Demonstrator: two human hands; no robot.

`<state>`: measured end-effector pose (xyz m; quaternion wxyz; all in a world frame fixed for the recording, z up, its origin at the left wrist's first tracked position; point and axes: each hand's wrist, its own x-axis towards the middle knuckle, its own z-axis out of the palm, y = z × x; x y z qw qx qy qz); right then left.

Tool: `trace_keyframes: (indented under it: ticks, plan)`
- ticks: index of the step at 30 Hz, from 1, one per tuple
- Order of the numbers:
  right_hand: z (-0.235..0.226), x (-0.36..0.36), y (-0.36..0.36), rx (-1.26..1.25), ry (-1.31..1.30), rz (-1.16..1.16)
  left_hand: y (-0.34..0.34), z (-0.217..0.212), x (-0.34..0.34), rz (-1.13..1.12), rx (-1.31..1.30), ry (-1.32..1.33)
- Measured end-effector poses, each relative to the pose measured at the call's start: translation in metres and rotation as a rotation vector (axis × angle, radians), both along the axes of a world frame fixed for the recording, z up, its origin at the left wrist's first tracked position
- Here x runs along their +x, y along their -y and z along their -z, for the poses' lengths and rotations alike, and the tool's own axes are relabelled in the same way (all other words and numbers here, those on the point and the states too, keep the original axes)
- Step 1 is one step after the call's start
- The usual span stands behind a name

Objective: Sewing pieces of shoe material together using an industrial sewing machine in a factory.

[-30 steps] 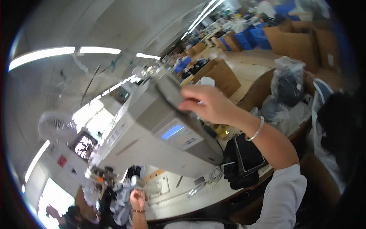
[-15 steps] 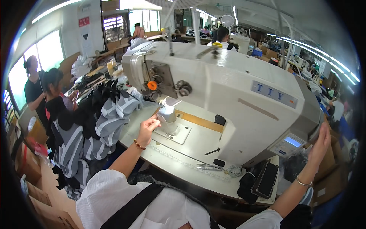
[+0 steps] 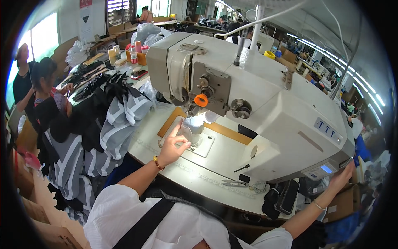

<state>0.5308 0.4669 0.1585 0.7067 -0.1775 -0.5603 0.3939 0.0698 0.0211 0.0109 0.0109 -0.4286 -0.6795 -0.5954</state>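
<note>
Fabric pieces (image 3: pixel 111 135) are left of the sewing machine (image 3: pixel 265 103).

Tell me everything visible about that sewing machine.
The sewing machine is off-white and smooth, apparently painted metal. At its left end, a metal plate carries an orange knob; a blue-lit screen sits low on the right. It stands on a pale tabletop, a post beneath its left end. The right hand appears to touch its right end; the left hand is beside the post, contact unclear.
</note>
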Motion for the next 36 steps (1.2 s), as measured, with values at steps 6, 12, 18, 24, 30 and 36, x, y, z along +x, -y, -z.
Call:
trace_keyframes:
  ticks: [6,12,18,24,30,36]
  plan:
    - [0.010,0.014,-0.002,0.012,-0.081,0.184,-0.013,0.002,-0.003,-0.014,0.052,-0.046]
    - [-0.058,-0.024,0.022,-0.015,0.319,0.273,-0.006,0.023,-0.016,-0.097,-0.036,-0.130]
    - [-0.054,-0.047,0.060,0.147,0.277,0.402,-0.007,0.042,-0.023,-0.095,-0.014,0.007]
    - [-0.013,-0.042,0.067,0.197,0.182,0.434,-0.013,0.025,-0.009,-0.048,0.028,0.067]
    - [0.019,-0.050,0.060,0.228,0.120,0.372,-0.020,0.027,-0.012,0.012,0.128,0.112]
    - [0.029,-0.054,0.061,0.274,0.118,0.357,-0.023,0.046,-0.031,-0.024,0.144,0.004]
